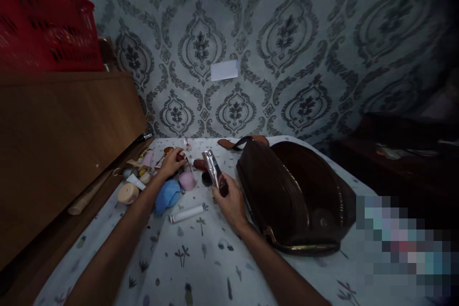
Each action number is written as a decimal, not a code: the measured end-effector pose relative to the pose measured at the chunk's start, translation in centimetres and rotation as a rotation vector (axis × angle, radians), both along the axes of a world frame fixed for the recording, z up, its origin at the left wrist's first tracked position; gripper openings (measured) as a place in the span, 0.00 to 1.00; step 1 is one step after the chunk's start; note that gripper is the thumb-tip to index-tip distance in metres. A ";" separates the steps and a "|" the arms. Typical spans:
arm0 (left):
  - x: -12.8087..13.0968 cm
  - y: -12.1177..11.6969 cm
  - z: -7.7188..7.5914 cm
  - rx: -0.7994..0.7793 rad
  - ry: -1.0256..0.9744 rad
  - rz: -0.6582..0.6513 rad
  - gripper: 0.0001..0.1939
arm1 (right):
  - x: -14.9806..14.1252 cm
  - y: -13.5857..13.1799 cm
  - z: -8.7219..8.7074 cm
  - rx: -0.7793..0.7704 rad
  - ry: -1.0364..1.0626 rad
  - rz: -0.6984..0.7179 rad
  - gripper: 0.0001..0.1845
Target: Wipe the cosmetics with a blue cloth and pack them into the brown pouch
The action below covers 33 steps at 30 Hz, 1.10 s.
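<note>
Handling small containers, one at each hand, looks to be the step under way, left of the brown bag [263, 184] on a printed white cloth [201, 267]. Just left of the bag, the right hand [233, 203] is closed around the dark lower end of a silver tube [212, 165], whose shiny end tilts up and away from the bag. Farther left of the bag, the left hand [172, 165] has bent fingers at a dark red item [180, 157]; whether they grip it cannot be told. Also left of the bag lie a pink jar [187, 181], a blue bundle [168, 197] and a white tube [188, 213]. I judge the next move calls for a sure left pinch that spares the pink jar.
</note>
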<state>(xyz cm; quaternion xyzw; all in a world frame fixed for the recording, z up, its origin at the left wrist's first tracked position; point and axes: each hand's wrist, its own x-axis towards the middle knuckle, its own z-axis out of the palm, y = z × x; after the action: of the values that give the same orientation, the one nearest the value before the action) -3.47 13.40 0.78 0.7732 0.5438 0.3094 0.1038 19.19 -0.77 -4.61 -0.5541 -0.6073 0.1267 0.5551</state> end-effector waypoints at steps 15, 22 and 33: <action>-0.3 -1.2 -0.1 -0.146 -0.284 0.003 0.15 | -0.3 0.1 -1.6 0.103 -0.258 -0.022 0.17; 1.4 4.5 2.6 -0.192 0.116 0.062 0.14 | -0.2 0.0 -1.4 0.123 -0.204 -0.005 0.15; 8.9 15.7 0.4 -0.198 0.417 0.144 0.20 | -0.1 -0.3 -2.1 0.115 -0.210 -0.039 0.15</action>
<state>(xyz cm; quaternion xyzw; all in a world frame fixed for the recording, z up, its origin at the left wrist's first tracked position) 5.44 29.05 1.21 0.7658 0.6347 0.0948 0.0421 19.09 -1.07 -6.72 -0.5434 -0.6573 0.0219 0.5218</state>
